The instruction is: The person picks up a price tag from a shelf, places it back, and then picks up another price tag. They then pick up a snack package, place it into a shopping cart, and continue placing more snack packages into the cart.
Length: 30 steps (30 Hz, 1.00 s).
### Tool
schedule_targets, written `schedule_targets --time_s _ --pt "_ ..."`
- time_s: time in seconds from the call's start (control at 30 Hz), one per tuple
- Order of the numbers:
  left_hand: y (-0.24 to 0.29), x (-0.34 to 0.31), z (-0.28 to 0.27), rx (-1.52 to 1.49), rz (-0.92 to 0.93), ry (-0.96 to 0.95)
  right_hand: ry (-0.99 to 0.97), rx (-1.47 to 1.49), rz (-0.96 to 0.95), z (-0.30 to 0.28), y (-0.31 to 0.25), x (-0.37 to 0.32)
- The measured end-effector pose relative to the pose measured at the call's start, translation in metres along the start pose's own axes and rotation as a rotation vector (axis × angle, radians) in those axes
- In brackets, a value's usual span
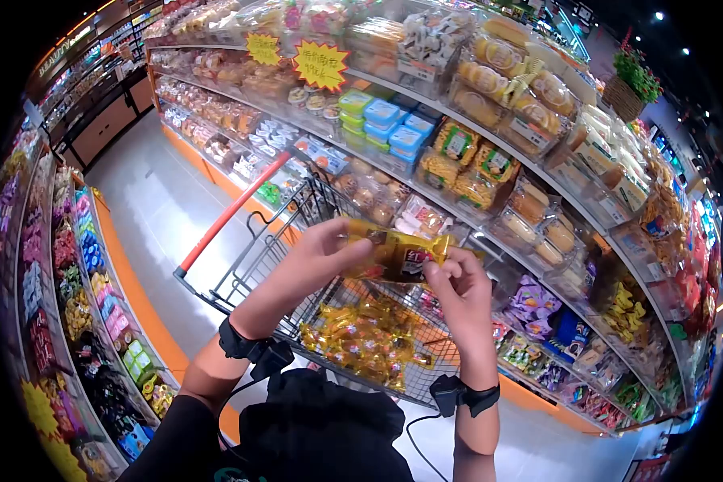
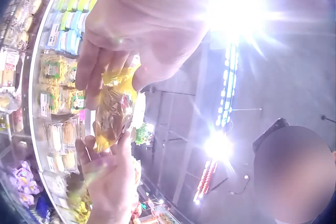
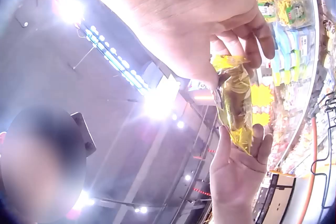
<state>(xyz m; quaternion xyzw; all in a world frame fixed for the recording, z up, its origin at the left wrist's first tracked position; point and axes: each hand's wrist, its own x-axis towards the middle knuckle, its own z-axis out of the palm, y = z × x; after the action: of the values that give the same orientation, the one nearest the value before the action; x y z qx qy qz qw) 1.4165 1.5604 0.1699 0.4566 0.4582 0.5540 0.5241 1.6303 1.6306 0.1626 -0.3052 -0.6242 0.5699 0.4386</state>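
Observation:
A yellow-gold plastic snack packet (image 1: 398,261) with a dark label and red and white print is held between both hands, over a shopping cart. My left hand (image 1: 329,251) pinches one crimped end, thumb on the front. The other end is pinched by my right hand (image 1: 464,287) between thumb and curled fingers. From the left wrist, the shiny wrapper (image 2: 115,111) stretches between the two hands; the right wrist view shows the packet's back (image 3: 234,98). Below, several similar gold packets (image 1: 365,341) lie heaped in the cart basket (image 1: 434,337).
The cart's red handle (image 1: 233,213) slants at the left. Shelves of packaged bread and cakes (image 1: 530,88) rise ahead, with blue and green boxes (image 1: 398,128) midway. A second candy shelf (image 1: 108,297) lines the left, across the grey floor (image 1: 149,189). Cables run from both wrist cameras.

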Motion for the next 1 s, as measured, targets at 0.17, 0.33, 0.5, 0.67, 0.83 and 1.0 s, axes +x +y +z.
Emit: schedule_targets --time_s 0.17,0.33,0.5,0.67,0.83,1.0 --pt "-0.008 -0.007 -0.023 -0.053 0.033 0.01 0.052 -0.038 0.074 0.015 0.01 -0.006" --pt "-0.015 0.0 -0.033 -0.058 0.023 -0.091 0.058 -0.048 0.052 0.024 0.018 -0.01" --pt "-0.026 0.013 -0.024 -0.091 0.014 -0.213 0.139 0.03 0.026 0.026 0.009 -0.023" --pt "-0.027 0.023 0.003 -0.037 -0.003 -0.326 0.166 0.004 0.06 0.014 0.015 -0.046" --pt "-0.052 0.034 0.026 -0.057 -0.127 -0.436 0.321 0.106 0.135 0.004 0.019 -0.073" --pt "-0.051 0.031 0.042 0.044 -0.138 -0.444 0.402 0.042 0.186 0.002 0.006 -0.093"
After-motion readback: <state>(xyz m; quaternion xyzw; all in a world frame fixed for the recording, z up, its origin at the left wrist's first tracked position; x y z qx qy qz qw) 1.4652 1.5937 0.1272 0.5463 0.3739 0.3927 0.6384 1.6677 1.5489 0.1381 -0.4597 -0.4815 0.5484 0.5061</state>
